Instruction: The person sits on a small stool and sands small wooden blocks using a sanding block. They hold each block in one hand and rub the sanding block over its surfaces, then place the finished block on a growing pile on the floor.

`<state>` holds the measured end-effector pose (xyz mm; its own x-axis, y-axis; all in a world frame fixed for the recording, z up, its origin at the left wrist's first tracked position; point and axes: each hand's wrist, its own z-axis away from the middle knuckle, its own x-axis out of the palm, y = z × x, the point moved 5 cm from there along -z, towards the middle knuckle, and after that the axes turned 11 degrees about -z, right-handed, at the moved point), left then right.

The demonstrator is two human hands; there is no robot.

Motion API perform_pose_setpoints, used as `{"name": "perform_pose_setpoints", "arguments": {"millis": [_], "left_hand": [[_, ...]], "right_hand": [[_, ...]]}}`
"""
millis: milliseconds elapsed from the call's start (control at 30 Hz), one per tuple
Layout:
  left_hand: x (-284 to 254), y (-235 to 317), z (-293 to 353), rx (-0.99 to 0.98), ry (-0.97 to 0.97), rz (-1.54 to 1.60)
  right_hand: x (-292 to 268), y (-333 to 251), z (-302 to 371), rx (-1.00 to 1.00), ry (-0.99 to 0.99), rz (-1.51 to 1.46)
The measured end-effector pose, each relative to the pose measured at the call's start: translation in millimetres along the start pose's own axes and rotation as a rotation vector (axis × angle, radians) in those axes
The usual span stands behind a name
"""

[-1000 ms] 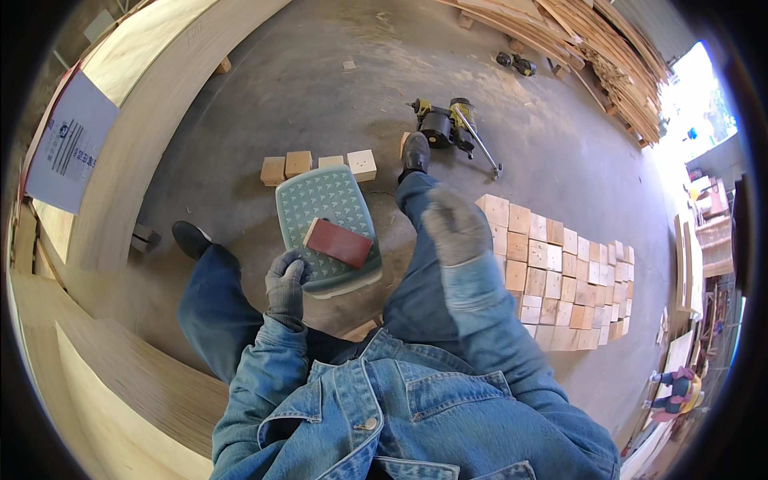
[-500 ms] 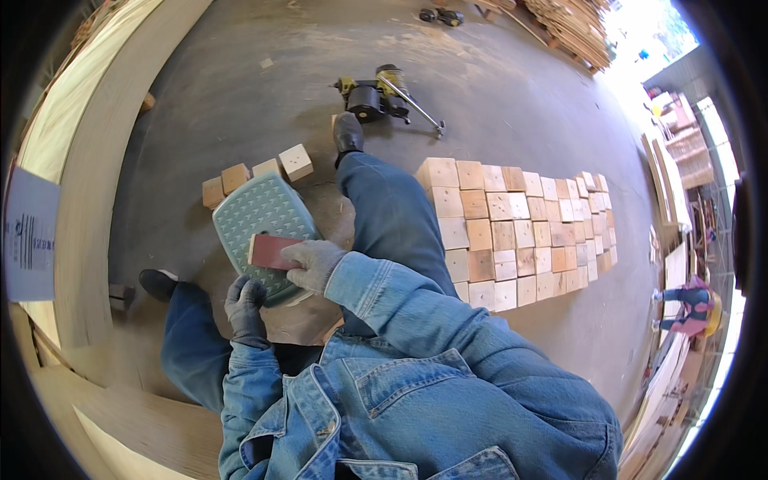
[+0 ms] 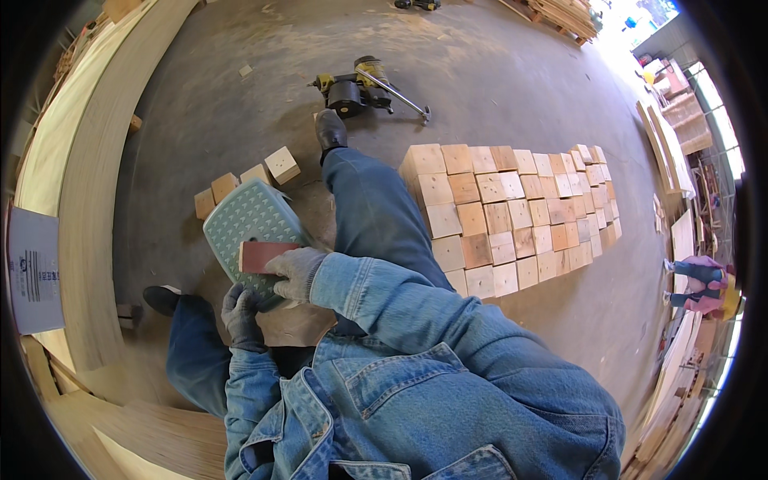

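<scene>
Both my hands wear grey gloves. My right hand (image 3: 296, 273) grips the near end of a flat reddish-brown block (image 3: 262, 258) with a pale edge, over the teal plastic stool (image 3: 240, 216). Raised bumps cover the stool's top. At the stool's near left edge is my left hand (image 3: 243, 318), its fingers curled together; whatever they may hold is hidden. Several pale wooden blocks, one of them a cube (image 3: 282, 165), lie in a row just beyond the stool.
Many wooden blocks (image 3: 488, 216) stand in packed rows right of my outstretched leg. Beyond my shoe lies a yellow-and-black nail gun (image 3: 350, 92). Long boards (image 3: 100, 160) run along the left, with a printed carton (image 3: 34, 268). Another person (image 3: 704, 288) is at far right.
The view has shifted slightly, so the floor things sit a little further left and up. My right hand still holds the reddish-brown block over the stool.
</scene>
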<state>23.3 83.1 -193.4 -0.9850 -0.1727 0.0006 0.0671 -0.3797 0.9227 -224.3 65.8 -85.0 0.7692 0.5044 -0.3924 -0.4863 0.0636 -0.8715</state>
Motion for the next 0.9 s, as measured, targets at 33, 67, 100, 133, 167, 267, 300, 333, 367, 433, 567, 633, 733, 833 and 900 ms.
{"name": "perform_pose_setpoints", "arguments": {"millis": [33, 67, 100, 133, 167, 267, 300, 333, 367, 433, 567, 633, 733, 833, 900], "left_hand": [[0.4, -0.8, -0.2, 0.003, 0.003, -0.008], [0.4, -0.7, -0.2, 0.009, -0.002, -0.009], [0.4, -0.7, -0.2, 0.013, -0.008, -0.011], [0.5, -0.7, -0.1, 0.018, -0.014, -0.012], [-0.2, -2.0, -1.0, 0.035, -0.026, -0.015], [-1.9, -5.9, -1.4, 0.07, -0.051, -0.018], [-3.3, -6.5, -0.6, 0.071, -0.052, -0.016], [-4.9, -7.6, 0.3, 0.07, -0.051, -0.013], [-5.2, -6.9, 1.0, 0.071, -0.057, -0.005], [-0.7, -3.5, 2.1, 0.076, -0.056, 0.002], [-4.6, -2.2, -1.2, 0.094, -0.009, -0.1], [-3.4, -3.7, -0.4, 0.08, -0.02, -0.094], [-5.0, -5.7, 0.6, 0.078, 0.018, -0.1], [-6.4, -9.5, -2.5, 0.106, 0.022, -0.1], [-6.8, -11.0, -2.7, 0.113, 0.038, -0.102]], "right_hand": [[1.2, 3.5, -0.8, -0.012, 0.006, 0.004], [0.7, 2.8, -0.7, -0.025, 0.009, 0.008], [0.4, 3.3, -0.2, -0.019, 0.006, 0.009], [-0.3, 3.8, 0.2, -0.014, 0.003, 0.011], [-1.8, 3.2, 1.2, -0.007, 0.001, 0.014], [-1.3, 1.3, 0.2, -0.041, 0.018, 0.027], [-1.3, -1.6, 1.1, -0.037, 0.01, 0.028], [-1.0, -4.7, 2.7, -0.035, 0.0, 0.03], [-0.4, -10.3, 3.1, -0.039, -0.015, 0.032], [1.8, -3.3, 0.3, -0.085, 0.04, 0.023], [-1.1, -4.9, 1.0, -0.17, 0.049, -0.013], [-1.9, -3.5, 2.1, -0.17, 0.057, -0.048], [-3.2, -6.0, 4.0, -0.176, 0.05, -0.077], [-6.1, -8.9, 9.0, -0.225, 0.088, -0.058], [-7.0, -8.8, 10.5, -0.24, 0.095, -0.068]]}}
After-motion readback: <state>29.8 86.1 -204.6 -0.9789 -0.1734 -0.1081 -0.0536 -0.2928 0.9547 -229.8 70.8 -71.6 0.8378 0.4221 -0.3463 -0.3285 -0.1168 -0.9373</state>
